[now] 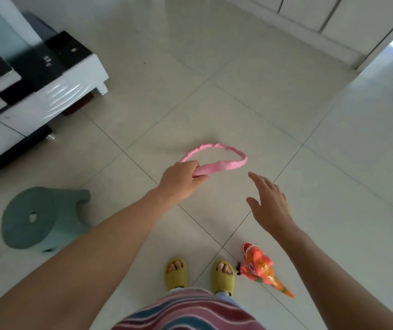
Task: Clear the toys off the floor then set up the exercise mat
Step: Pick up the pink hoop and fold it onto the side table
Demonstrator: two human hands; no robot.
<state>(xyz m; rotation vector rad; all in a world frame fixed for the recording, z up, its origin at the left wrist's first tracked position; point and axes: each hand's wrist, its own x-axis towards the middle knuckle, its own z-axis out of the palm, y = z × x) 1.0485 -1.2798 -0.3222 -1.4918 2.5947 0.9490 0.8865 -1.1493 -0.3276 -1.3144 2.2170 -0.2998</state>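
A pale tiled floor [214, 67] is filling the room, with a low black-and-white cabinet [48, 86] standing at the left and white cupboard doors along the far wall. The left hand [181, 181] is gripping one end of a pink toy snake [224, 158], its fingers [199, 176] clenched around the thick part, while the rest of the toy is curving in a loop in front of the hand; I cannot tell if the far part is touching the floor. The right hand [270, 203] is hanging open beside it, fingers released and holding nothing. To do this step well, I think the person should be lifting the snake fully so its thin end is not dragging, and using the free hand for the next toy. An orange dinosaur toy [262, 266] is lying just beside the right yellow slipper [222, 276], so a step backward could be hitting it. A green plastic stool [38, 217] is standing at the left, well apart from the toys, and may be needing a move before the mat, which is not in view.
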